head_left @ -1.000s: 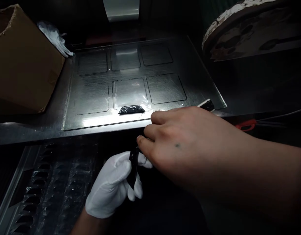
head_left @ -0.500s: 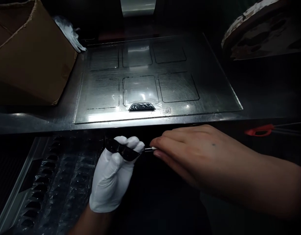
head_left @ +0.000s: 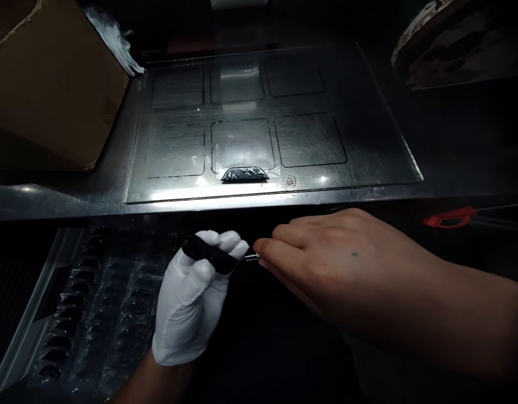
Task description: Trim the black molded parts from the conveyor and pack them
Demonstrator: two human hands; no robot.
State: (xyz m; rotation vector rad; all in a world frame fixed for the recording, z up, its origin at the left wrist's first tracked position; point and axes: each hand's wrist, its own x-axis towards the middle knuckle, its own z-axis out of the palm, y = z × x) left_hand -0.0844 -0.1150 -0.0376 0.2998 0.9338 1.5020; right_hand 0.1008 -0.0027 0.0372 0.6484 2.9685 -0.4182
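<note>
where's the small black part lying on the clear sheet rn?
Head view, centre: the small black plastic part lies on the clear plastic sheet, near its front edge, beyond the white-gloved left hand.

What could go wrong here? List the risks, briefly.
1. The bare right hand pinches a thin tab at the tip of the small black part; the tab might slip free, and bare fingers may smudge it.
2. The gloved left hand holds that part over a dark gap below the bench; if dropped, it would be hard to spot.
</note>
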